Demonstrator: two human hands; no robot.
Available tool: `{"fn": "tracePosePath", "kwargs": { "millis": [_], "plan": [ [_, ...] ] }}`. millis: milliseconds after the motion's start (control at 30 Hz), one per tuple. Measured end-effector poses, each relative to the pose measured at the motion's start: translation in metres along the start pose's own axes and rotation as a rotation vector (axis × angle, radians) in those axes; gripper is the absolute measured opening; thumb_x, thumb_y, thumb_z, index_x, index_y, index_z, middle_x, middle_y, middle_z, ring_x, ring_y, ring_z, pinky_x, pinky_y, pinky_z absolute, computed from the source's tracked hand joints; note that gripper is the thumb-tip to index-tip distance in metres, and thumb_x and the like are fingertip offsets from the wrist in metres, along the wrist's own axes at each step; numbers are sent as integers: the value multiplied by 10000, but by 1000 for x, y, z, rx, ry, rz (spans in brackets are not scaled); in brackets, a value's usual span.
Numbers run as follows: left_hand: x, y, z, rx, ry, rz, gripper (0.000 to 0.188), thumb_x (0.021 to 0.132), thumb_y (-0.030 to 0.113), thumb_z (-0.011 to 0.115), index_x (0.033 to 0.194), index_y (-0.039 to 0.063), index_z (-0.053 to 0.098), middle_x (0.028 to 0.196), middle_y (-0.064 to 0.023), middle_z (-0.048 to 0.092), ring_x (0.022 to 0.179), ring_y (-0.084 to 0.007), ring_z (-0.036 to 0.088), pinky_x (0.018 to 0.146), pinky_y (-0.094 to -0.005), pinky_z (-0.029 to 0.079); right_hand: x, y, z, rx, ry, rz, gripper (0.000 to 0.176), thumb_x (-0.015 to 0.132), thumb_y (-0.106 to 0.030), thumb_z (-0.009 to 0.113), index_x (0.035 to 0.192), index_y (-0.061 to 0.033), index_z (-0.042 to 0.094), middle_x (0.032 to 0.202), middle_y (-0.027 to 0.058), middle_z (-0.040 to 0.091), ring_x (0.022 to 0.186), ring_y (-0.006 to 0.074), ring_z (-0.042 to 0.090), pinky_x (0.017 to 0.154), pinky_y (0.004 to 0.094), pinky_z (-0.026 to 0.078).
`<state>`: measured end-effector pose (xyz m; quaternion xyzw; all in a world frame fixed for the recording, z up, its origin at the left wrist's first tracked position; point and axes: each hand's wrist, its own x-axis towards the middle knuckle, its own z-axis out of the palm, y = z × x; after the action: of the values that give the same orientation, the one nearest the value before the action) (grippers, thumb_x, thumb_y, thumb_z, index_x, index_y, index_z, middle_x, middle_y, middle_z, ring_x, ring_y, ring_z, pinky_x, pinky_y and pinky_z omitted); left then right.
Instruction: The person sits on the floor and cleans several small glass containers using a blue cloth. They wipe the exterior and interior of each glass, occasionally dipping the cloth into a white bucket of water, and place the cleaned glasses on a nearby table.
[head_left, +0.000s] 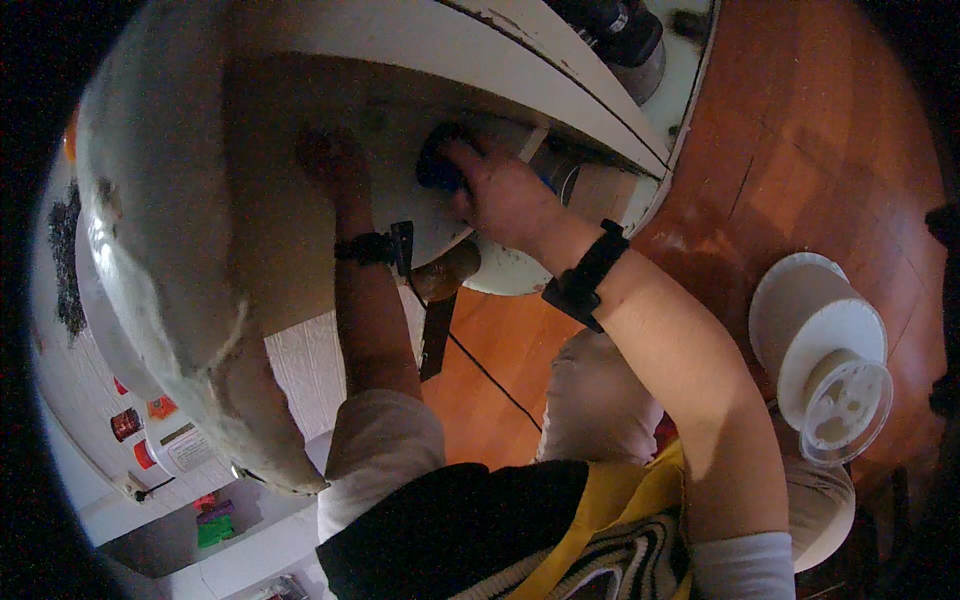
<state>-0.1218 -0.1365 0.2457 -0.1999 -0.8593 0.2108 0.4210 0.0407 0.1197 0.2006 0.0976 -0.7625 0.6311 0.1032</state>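
My right hand (502, 187) grips a dark blue object (442, 161) inside a shadowed, off-white recess (397, 202); its exact kind is too dim to tell. My left hand (330, 154) reaches deeper into the same shadow, left of the blue object. Its fingers are hard to make out, and I cannot tell whether they hold anything. Both wrists wear black straps. Below the hands is a rounded brown object (448, 271), close to a pale, chipped surface (510, 268).
A worn white panel (157, 247) rises on my left, and a pale edge (525, 67) overhangs the recess. White containers (810, 330) with a clear round piece (847, 412) stand right on the wooden floor (780, 135). A black cable (487, 367) crosses the floor between my knees.
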Motion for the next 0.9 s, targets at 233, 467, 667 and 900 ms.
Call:
{"fn": "tracePosePath", "kwargs": {
  "millis": [233,467,667,900],
  "plan": [
    [2,9,1,-364,-165,-364,446,833,203,650,1193,-40,549,1122,-222,594,1072,-336,564,950,-406,451,0,2,-1,-39,18,-49,543,795,-136,592,1310,-95,427,1192,264,486,1018,448,549,885,471,492],
    [5,30,-5,-410,-192,-260,463,828,225,667,1214,-8,558,1184,-198,576,1087,-333,560,938,-415,461,0,5,1,-4,52,-57,522,795,-129,589,1293,-84,439,1186,262,490,1044,439,539,901,464,485],
    [-11,14,14,-534,-138,-183,425,847,235,638,1224,49,572,1197,-182,573,1099,-337,550,947,-405,440,2,5,2,-9,94,-88,500,792,-107,587,1274,-80,455,1181,264,494,1050,441,536,912,455,479],
    [-32,-27,93,-307,-786,-288,385,951,319,450,1228,82,576,1249,-140,563,1120,-305,548,949,-411,427,1,4,0,9,40,-50,501,793,-104,583,1278,-95,458,1181,262,496,1026,441,551,876,462,497]
  ]
}}
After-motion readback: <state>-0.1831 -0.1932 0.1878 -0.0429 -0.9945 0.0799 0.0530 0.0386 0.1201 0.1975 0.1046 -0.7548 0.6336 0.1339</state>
